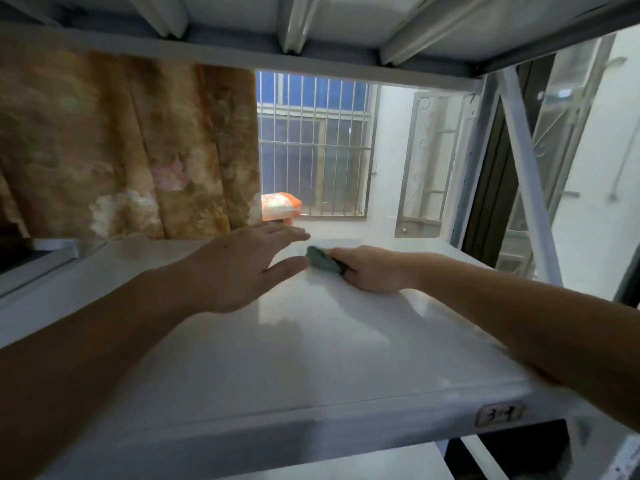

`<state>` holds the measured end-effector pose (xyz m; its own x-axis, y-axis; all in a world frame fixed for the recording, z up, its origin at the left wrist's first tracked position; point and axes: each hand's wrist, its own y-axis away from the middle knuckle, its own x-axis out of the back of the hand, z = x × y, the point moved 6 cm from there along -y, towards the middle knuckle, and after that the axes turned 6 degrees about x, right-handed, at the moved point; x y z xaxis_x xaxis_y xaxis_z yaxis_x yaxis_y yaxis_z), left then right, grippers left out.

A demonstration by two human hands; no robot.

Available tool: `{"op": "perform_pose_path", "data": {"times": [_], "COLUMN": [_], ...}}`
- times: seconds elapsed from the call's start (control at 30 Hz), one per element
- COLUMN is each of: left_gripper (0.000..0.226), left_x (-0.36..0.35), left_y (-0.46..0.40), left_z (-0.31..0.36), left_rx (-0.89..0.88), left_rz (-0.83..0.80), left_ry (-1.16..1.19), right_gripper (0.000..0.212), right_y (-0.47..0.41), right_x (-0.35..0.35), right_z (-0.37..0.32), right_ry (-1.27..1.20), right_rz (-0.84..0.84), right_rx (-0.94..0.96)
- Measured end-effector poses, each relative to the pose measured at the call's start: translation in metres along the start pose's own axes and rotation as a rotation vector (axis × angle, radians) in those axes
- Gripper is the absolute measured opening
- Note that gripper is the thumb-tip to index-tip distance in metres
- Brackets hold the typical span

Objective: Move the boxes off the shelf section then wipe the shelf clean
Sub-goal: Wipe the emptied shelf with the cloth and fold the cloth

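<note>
A white metal shelf (311, 348) fills the lower half of the view, and no boxes stand on it. My right hand (372, 268) grips a small grey-green cloth (322, 259) near the back of the shelf. The cloth lies on the shelf surface. My left hand (242, 265) is stretched out flat just left of the cloth, with straight fingers and its thumb close to the cloth. It hovers over or rests on the shelf; which of the two is unclear.
The shelf above (311, 26) hangs low overhead. A grey upright and a diagonal brace (526, 188) stand at the right. Behind the shelf hang a brown floral curtain (131, 147) and a barred window (311, 143). An orange and white package (280, 206) lies beyond the back edge.
</note>
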<state>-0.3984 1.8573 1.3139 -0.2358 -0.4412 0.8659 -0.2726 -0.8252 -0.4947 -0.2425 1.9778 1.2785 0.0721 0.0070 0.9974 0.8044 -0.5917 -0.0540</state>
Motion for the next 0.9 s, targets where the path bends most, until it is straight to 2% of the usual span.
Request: {"op": "perform_pose_path", "data": {"times": [0.07,0.1,0.17,0.2,0.3,0.33,0.43,0.53,0.6,0.7,0.77,0.83,0.9], "left_gripper": [0.064,0.063,0.063,0.063,0.062,0.063,0.065,0.066,0.066,0.066,0.068,0.068,0.067], "left_x": [0.001,0.001,0.000,0.000,0.003,0.006,0.009,0.007,0.004,0.001,0.000,0.001,0.002], "left_y": [-0.002,-0.002,0.000,0.002,0.006,0.006,0.006,0.007,0.007,0.005,0.004,0.005,0.008], "left_z": [-0.004,-0.005,-0.005,-0.005,-0.005,-0.005,-0.008,-0.007,-0.007,-0.006,-0.007,-0.008,-0.007], "left_rx": [0.009,0.013,0.003,-0.004,-0.012,-0.015,-0.006,-0.007,-0.009,0.001,0.004,0.013,0.008], "left_rz": [0.015,0.021,0.024,0.025,0.026,0.029,0.040,0.025,0.020,0.009,0.000,0.015,0.032], "left_ry": [0.025,0.039,0.045,0.042,0.028,0.024,0.019,0.022,0.034,0.086,0.100,0.106,0.124], "right_gripper": [0.050,0.055,0.057,0.056,0.050,0.049,0.044,0.050,0.055,0.046,0.048,0.050,0.049], "right_y": [0.008,0.010,0.004,-0.006,-0.022,-0.022,-0.031,-0.044,-0.036,0.012,0.045,0.059,0.055], "right_x": [-0.008,-0.010,-0.006,-0.003,0.005,0.005,0.008,0.009,0.004,-0.003,-0.008,-0.007,-0.002], "right_z": [-0.067,-0.081,-0.066,-0.039,0.074,0.101,0.127,0.082,0.018,-0.088,-0.119,-0.105,-0.052], "right_ry": [-0.047,-0.046,-0.021,-0.012,0.048,0.075,0.046,0.012,-0.054,-0.081,-0.100,-0.146,-0.196], "right_rz": [-0.055,-0.104,-0.159,-0.152,-0.085,-0.089,-0.068,-0.086,-0.093,-0.149,-0.174,-0.165,-0.136], "right_rx": [0.302,0.394,0.399,0.311,-0.227,-0.354,-0.473,-0.291,-0.069,0.319,0.476,0.471,0.290]}}
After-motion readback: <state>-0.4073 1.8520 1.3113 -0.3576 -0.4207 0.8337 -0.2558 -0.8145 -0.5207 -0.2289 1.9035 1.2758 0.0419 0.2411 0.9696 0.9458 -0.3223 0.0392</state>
